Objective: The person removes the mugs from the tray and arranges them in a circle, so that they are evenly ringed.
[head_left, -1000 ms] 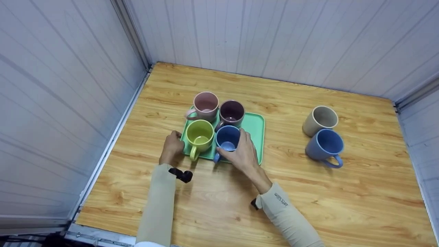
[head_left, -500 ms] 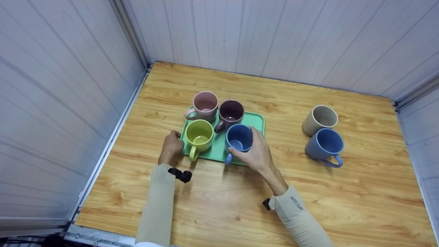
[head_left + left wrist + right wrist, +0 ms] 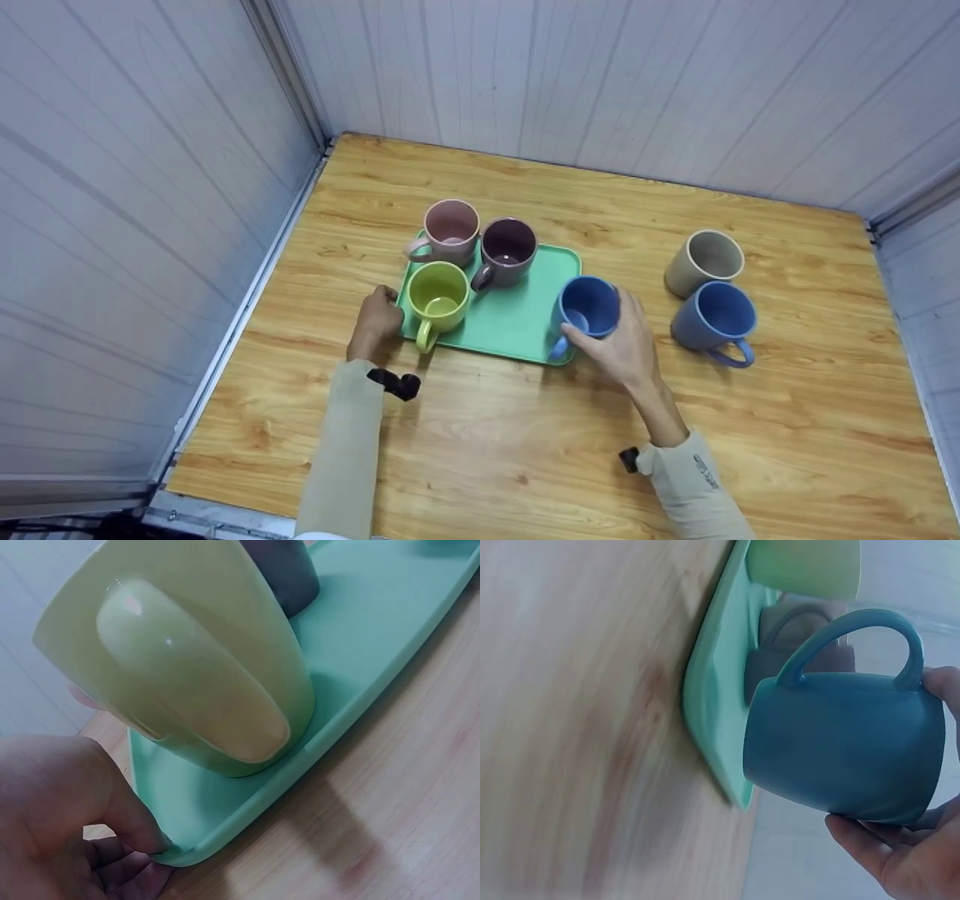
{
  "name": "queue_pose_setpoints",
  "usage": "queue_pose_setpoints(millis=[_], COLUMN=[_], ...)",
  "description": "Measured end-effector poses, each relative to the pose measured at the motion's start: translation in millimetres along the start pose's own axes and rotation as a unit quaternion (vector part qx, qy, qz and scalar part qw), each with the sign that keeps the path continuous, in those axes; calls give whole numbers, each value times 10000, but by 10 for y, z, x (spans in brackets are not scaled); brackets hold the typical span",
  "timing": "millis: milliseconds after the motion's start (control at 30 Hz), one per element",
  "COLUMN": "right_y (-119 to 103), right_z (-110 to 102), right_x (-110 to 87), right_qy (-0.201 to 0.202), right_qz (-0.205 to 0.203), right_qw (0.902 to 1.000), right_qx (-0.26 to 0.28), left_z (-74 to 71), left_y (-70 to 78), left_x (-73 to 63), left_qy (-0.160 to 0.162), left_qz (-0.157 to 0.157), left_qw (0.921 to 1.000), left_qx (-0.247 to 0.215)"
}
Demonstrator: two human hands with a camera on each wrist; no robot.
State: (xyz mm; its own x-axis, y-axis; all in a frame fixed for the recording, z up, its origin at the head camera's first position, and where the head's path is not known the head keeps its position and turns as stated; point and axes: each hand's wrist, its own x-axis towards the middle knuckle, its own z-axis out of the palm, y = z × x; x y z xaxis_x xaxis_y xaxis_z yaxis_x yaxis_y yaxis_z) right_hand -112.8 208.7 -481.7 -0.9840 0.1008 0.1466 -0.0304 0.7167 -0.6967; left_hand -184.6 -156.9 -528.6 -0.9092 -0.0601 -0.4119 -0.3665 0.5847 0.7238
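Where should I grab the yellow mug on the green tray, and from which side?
Probably by the handle, from the person's side: the yellow mug stands upright, its handle pointing toward the near edge of the green tray, while the pink mug and purple mug stand close behind.

A person wears long, plain beige fabric sleeves, the left sleeve (image 3: 345,450) and right sleeve (image 3: 697,487) ending at the wrists of a bare left hand (image 3: 376,319) and a bare right hand (image 3: 622,341). A black fitting with a rounded knob (image 3: 397,384) juts from the left cuff; a compact black piece (image 3: 628,459) shows at the right. Small dark lettering (image 3: 705,471), too blurred to read, marks the right cuff. Something white (image 3: 328,535) peeks out by the left sleeve, at the wood-grain bench's (image 3: 480,465) near edge.
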Motion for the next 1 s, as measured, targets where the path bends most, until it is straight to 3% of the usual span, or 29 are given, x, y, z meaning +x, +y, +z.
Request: queue_pose_setpoints(millis=[233, 567, 1000], right_y=[201, 404, 651], right_z=[-142, -292, -485], right_x=[-50, -124, -261], right_qy=[53, 387, 605], right_qz=[336, 308, 374], right_qw=[9992, 9982, 9968], right_qx=[-215, -340, -373], left_z=[-2, -3, 6], left_y=[9, 29, 4], left_x=[3, -25, -24], left_qy=[-6, -74, 20], left_qz=[17, -112, 75], left_qw=[10000, 9995, 10000], left_qx=[-87, -287, -51])
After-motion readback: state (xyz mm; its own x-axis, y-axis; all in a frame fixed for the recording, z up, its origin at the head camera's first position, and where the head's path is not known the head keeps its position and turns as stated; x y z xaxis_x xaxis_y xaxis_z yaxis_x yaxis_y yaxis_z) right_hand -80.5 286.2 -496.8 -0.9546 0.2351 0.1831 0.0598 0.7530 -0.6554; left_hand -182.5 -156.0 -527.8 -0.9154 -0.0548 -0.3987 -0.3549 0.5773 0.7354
